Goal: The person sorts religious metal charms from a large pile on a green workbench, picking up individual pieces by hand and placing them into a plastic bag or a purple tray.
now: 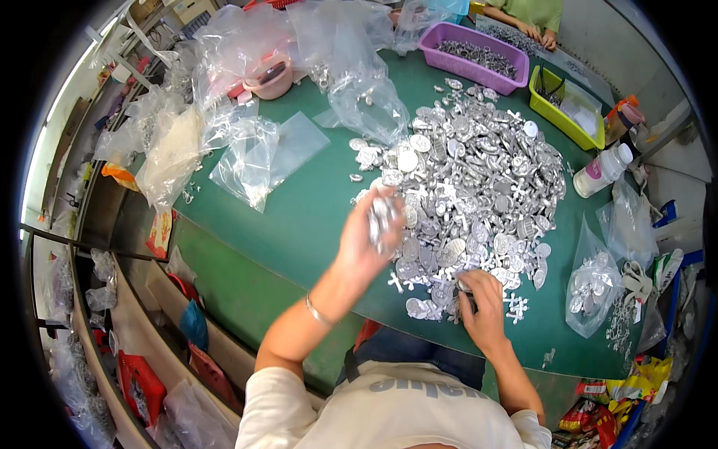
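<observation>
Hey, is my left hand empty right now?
No, your left hand holds several silvery metal pieces, though motion blur hides their exact shapes.

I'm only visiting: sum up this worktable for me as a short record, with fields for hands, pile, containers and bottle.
Left hand: holds several silver-coloured pieces, blurred
Right hand: at the pile's near edge; grip unclear
Pile: small silver-coloured pieces, some oval, some cross-shaped
Table: green top
Containers: purple basket beyond the pile; lime-green basket to its right
Bottle: white, right of the pile
</observation>
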`<action>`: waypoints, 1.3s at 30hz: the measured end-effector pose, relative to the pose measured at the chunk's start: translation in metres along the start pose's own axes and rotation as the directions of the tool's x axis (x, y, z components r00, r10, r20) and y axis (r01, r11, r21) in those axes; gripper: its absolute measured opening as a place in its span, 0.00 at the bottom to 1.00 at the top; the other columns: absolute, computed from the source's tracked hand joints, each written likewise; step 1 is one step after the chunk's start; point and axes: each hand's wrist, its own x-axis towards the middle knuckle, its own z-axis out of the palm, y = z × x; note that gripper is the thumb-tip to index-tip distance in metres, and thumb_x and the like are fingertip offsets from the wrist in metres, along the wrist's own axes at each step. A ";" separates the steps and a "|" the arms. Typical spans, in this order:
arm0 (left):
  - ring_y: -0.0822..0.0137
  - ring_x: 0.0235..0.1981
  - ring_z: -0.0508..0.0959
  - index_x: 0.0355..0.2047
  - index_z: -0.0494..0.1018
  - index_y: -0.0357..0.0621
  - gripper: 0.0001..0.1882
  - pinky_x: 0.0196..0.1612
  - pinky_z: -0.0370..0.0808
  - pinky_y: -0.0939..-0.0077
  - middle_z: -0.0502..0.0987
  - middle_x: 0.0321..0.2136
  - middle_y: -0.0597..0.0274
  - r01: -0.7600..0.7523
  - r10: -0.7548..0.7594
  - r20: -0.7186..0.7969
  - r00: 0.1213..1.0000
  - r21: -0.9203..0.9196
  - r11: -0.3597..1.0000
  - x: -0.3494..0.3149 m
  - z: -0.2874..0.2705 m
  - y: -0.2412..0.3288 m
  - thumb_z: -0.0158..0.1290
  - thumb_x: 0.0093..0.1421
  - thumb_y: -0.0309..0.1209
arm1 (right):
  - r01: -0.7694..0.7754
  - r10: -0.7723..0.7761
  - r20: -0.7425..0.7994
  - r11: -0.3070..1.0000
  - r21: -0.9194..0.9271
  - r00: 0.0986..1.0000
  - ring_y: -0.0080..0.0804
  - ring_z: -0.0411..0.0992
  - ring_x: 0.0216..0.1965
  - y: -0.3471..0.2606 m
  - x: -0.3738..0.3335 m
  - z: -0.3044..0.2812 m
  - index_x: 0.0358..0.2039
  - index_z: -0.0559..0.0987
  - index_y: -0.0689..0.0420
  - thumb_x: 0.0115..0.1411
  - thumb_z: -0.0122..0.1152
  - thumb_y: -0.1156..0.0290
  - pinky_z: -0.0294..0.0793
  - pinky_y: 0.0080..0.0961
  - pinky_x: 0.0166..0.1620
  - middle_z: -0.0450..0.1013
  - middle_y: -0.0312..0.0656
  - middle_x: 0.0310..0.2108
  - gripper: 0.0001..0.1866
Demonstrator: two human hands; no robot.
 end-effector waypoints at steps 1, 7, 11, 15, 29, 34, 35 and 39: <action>0.71 0.21 0.68 0.35 0.66 0.45 0.11 0.11 0.60 0.87 0.69 0.27 0.59 -0.011 0.012 0.019 1.000 -0.073 0.997 0.023 0.010 0.020 0.40 0.60 0.39 | -0.020 0.021 -0.029 1.000 0.012 0.999 0.45 0.65 0.44 0.000 -0.002 0.000 0.37 0.73 0.62 0.46 0.55 0.81 0.60 0.35 0.47 0.68 0.47 0.38 0.15; 0.63 0.23 0.69 0.40 0.62 0.40 0.15 0.22 0.71 0.74 0.66 0.30 0.54 -0.349 0.283 -0.225 0.932 -0.357 0.866 0.155 0.038 0.108 0.35 0.61 0.39 | -0.018 0.023 -0.080 0.998 0.056 0.997 0.45 0.66 0.42 0.009 -0.008 0.002 0.37 0.73 0.63 0.45 0.56 0.82 0.62 0.35 0.46 0.69 0.48 0.36 0.15; 0.62 0.22 0.68 0.38 0.61 0.36 0.15 0.25 0.73 0.73 0.66 0.28 0.55 -0.499 0.379 -0.377 0.845 -0.303 0.812 0.200 0.034 0.124 0.36 0.60 0.37 | -0.020 0.026 -0.079 0.997 0.069 0.997 0.45 0.66 0.41 0.014 -0.004 0.002 0.35 0.73 0.62 0.45 0.56 0.82 0.63 0.34 0.45 0.69 0.47 0.36 0.14; 0.63 0.23 0.67 0.34 0.58 0.33 0.11 0.20 0.68 0.78 0.64 0.26 0.52 -0.364 0.299 -0.320 0.899 -0.164 0.917 0.213 -0.001 0.142 0.42 0.57 0.30 | -0.010 0.017 -0.067 0.995 0.096 0.998 0.43 0.66 0.40 0.016 -0.003 0.003 0.34 0.74 0.62 0.44 0.56 0.82 0.63 0.34 0.43 0.69 0.45 0.34 0.13; 0.54 0.25 0.75 0.39 0.69 0.29 0.18 0.25 0.73 0.66 0.73 0.35 0.46 -0.382 0.870 0.037 0.491 0.907 0.177 0.238 0.003 0.141 0.44 0.45 0.16 | 0.020 -0.015 -0.048 0.994 0.111 0.999 0.40 0.66 0.37 0.019 0.002 0.004 0.30 0.75 0.61 0.45 0.56 0.83 0.64 0.32 0.41 0.69 0.42 0.32 0.09; 0.43 0.39 0.70 0.41 0.68 0.28 0.21 0.45 0.67 0.61 0.69 0.41 0.39 -0.149 0.824 0.426 0.374 0.904 -0.400 0.235 0.010 0.132 0.44 0.42 0.16 | 0.028 -0.025 -0.048 0.996 0.079 0.999 0.40 0.66 0.37 0.024 0.002 0.001 0.29 0.75 0.61 0.45 0.57 0.82 0.64 0.31 0.40 0.69 0.41 0.32 0.08; 0.42 0.42 0.69 0.41 0.67 0.29 0.22 0.48 0.64 0.61 0.68 0.42 0.38 -0.187 0.817 0.463 0.343 0.886 -0.424 0.234 0.010 0.135 0.44 0.41 0.16 | 0.036 -0.033 -0.041 0.996 0.085 0.999 0.40 0.66 0.37 0.024 0.002 0.001 0.29 0.75 0.61 0.45 0.57 0.82 0.64 0.31 0.40 0.69 0.41 0.32 0.08; 0.44 0.47 0.67 0.42 0.66 0.28 0.23 0.50 0.64 0.63 0.68 0.42 0.39 -0.279 0.647 0.691 0.323 0.723 -0.632 0.231 0.010 0.143 0.44 0.42 0.16 | 0.046 -0.045 -0.021 0.994 0.095 0.999 0.41 0.66 0.37 0.023 0.004 0.001 0.30 0.74 0.61 0.45 0.56 0.82 0.63 0.31 0.41 0.68 0.42 0.32 0.09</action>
